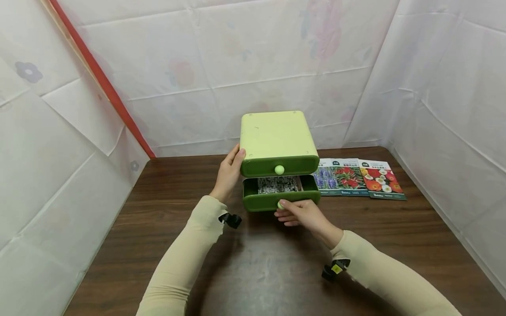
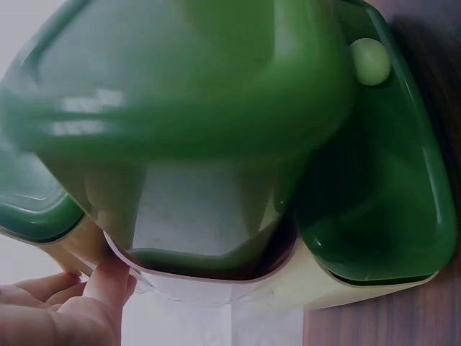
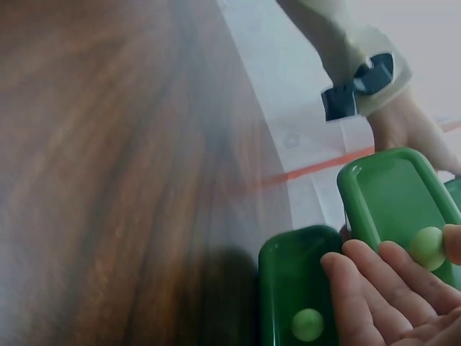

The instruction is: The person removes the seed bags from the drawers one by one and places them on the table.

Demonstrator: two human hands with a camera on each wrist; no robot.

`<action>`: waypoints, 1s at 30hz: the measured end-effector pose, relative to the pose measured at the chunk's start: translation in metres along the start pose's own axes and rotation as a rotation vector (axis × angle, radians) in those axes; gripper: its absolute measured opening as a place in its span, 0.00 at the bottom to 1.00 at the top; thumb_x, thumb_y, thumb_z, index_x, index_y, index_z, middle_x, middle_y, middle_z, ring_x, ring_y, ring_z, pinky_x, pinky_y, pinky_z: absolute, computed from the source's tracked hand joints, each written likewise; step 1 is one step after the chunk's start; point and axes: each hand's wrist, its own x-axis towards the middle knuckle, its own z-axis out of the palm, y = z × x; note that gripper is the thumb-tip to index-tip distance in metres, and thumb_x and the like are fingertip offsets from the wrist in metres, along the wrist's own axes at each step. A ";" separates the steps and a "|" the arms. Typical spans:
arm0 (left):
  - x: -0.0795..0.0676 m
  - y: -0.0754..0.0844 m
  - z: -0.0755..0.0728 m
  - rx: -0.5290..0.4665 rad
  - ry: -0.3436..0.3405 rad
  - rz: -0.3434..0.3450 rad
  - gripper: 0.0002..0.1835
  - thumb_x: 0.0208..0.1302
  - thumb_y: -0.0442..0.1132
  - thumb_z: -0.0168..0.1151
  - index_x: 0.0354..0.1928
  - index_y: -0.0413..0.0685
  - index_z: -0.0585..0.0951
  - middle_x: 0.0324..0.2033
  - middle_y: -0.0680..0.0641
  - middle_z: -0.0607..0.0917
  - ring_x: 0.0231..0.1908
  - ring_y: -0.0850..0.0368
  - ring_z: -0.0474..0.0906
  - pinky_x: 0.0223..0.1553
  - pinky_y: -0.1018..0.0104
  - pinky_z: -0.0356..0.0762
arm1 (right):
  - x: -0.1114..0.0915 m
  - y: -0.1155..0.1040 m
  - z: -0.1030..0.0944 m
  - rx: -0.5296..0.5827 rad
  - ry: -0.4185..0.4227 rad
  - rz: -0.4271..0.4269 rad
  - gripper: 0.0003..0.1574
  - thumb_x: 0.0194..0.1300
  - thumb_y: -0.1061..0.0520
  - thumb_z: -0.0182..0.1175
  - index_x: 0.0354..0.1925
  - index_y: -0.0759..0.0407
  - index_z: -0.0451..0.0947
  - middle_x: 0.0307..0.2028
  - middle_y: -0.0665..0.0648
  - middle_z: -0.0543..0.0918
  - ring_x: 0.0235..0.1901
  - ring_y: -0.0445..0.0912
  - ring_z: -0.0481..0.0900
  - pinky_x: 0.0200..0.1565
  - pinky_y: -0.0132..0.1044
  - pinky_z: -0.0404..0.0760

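Pinching near-face knob of pulled-out drawer with right hand; pressing cabinet from left with loosely extended left hand.

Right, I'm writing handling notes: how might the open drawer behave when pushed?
The open drawer looks like glossy plastic: probably stiff. The speckled contents leave side gaps, so might shift. With the left hand against it, the cabinet probably won't slide.

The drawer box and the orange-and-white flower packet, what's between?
The purple-flower packet and red-flower packet lie there, in the head view.
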 end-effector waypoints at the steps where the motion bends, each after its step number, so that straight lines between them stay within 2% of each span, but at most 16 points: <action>1: 0.000 0.000 0.000 0.000 0.000 0.002 0.32 0.76 0.55 0.45 0.77 0.58 0.55 0.76 0.52 0.56 0.69 0.51 0.65 0.67 0.53 0.68 | -0.003 0.001 0.000 -0.002 -0.004 -0.003 0.36 0.71 0.37 0.55 0.55 0.68 0.81 0.48 0.65 0.86 0.48 0.56 0.86 0.51 0.50 0.83; 9: -0.002 0.000 0.001 0.041 -0.015 0.024 0.32 0.77 0.56 0.43 0.77 0.57 0.53 0.77 0.52 0.54 0.73 0.52 0.58 0.71 0.53 0.63 | -0.025 0.006 0.004 -0.007 -0.055 -0.032 0.36 0.72 0.40 0.55 0.55 0.74 0.79 0.47 0.68 0.85 0.48 0.60 0.85 0.48 0.49 0.85; 21: -0.002 0.000 0.001 0.062 0.006 0.025 0.32 0.76 0.57 0.44 0.77 0.58 0.54 0.77 0.52 0.54 0.74 0.52 0.56 0.72 0.54 0.61 | -0.048 0.021 0.010 0.020 -0.096 -0.021 0.34 0.73 0.43 0.55 0.55 0.74 0.78 0.49 0.69 0.84 0.49 0.60 0.85 0.49 0.50 0.84; 30: -0.003 0.001 0.002 0.049 0.005 0.017 0.32 0.77 0.55 0.44 0.77 0.57 0.53 0.77 0.51 0.54 0.70 0.48 0.64 0.67 0.50 0.68 | -0.052 0.035 0.016 0.052 -0.090 0.001 0.34 0.72 0.43 0.56 0.55 0.74 0.78 0.51 0.70 0.83 0.47 0.58 0.86 0.48 0.48 0.85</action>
